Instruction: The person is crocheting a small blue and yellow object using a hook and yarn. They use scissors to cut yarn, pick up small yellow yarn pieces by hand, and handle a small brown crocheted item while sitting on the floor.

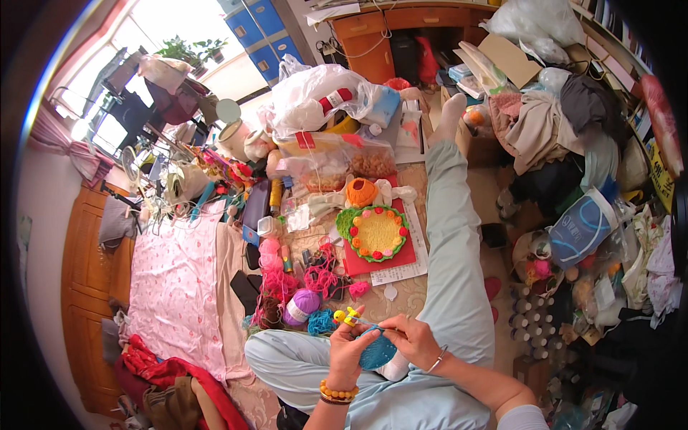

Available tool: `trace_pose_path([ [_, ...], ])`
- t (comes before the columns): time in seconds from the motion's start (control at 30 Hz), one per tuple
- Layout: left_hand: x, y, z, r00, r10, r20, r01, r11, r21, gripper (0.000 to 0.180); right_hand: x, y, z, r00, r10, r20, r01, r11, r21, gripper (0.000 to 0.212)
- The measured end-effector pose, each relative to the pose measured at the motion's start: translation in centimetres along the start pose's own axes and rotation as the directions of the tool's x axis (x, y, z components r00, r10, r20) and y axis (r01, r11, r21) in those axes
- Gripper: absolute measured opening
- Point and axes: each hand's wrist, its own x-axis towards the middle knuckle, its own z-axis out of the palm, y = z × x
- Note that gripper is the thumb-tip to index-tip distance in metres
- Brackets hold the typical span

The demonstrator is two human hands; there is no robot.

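A round blue crochet piece (378, 353) is held over my lap. My left hand (345, 354) is closed on its left edge, with a small yellow figure (347, 316) at the index finger. My right hand (416, 342) pinches at the top edge of the piece; whatever is between its fingertips is too small to tell. A thin pale line runs between the two hands near the yellow figure. Beyond them lie a teal yarn ball (322, 322) and a purple yarn ball (302, 306).
A yellow crocheted round with a green rim (378, 233) rests on a red folder (401, 260), near an orange crocheted piece (361, 192). Tangled pink yarn (322, 275) lies left of it. Plastic bags (322, 93) are piled farther back. My outstretched leg (453, 236) borders the right side.
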Motion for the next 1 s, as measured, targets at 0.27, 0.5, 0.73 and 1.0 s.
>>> trace_pose_path([
  [0.27,0.4,-1.8,-0.3,0.852,0.520,0.060,-0.453,0.675,0.582,0.053,0.8,-0.1,0.1,0.996,0.067,-0.058,-0.072,0.994,-0.077,0.015],
  [0.5,1.1,-0.8,-2.5,0.970,0.239,0.046,-0.242,0.925,0.292,0.026,1.4,0.2,-4.2,0.958,-0.060,0.282,0.208,0.823,-0.528,0.015],
  [0.73,0.8,0.4,-2.5,0.979,-0.060,0.197,0.029,0.987,0.155,0.044,1.8,-0.8,-4.6,0.792,0.391,0.469,-0.552,0.787,0.276,0.022],
  [1.0,1.3,-0.3,-3.2,0.967,-0.125,0.221,0.091,0.983,0.157,0.044,1.8,-0.2,-3.5,0.920,0.086,0.383,-0.141,0.983,0.117,0.038],
])
